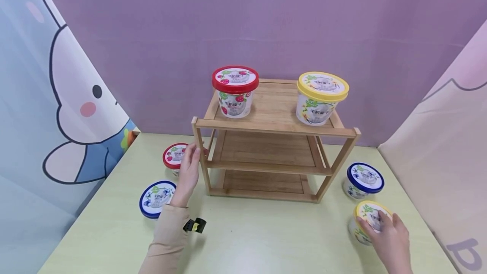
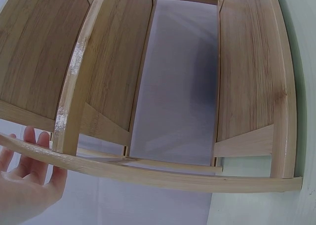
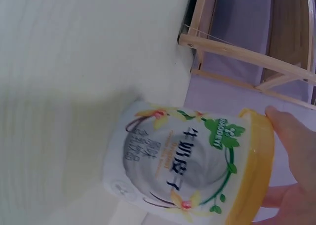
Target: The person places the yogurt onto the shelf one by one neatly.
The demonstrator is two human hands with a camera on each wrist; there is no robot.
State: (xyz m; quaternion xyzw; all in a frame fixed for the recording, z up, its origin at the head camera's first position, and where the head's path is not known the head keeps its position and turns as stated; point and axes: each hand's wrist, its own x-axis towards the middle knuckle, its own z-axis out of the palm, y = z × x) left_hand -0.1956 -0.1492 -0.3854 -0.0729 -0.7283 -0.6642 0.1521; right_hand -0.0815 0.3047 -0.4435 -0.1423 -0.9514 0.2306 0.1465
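A three-tier wooden shelf (image 1: pixel 266 168) stands mid-table. At its left front post, my left hand (image 1: pixel 189 168) holds on, with the fingertips showing past the wood in the left wrist view. Behind that hand is a red-lidded tub (image 1: pixel 174 154). My right hand (image 1: pixel 392 240) grips a yellow-lidded tub (image 3: pixel 182 161) by its lid, at the right of the table. Just beyond it sits a blue-lidded tub (image 1: pixel 365 178). On the top tier, another red-lidded tub (image 1: pixel 235 92) stands left and another yellow-lidded tub (image 1: pixel 321 98) right.
A second blue-lidded tub (image 1: pixel 157 200) is on the table beside my left forearm. A black strap piece (image 1: pixel 195 225) shows next to the left sleeve. Purple cloth (image 1: pixel 266 20) hangs behind the shelf, and a printed curtain (image 1: pixel 87 109) borders the left side.
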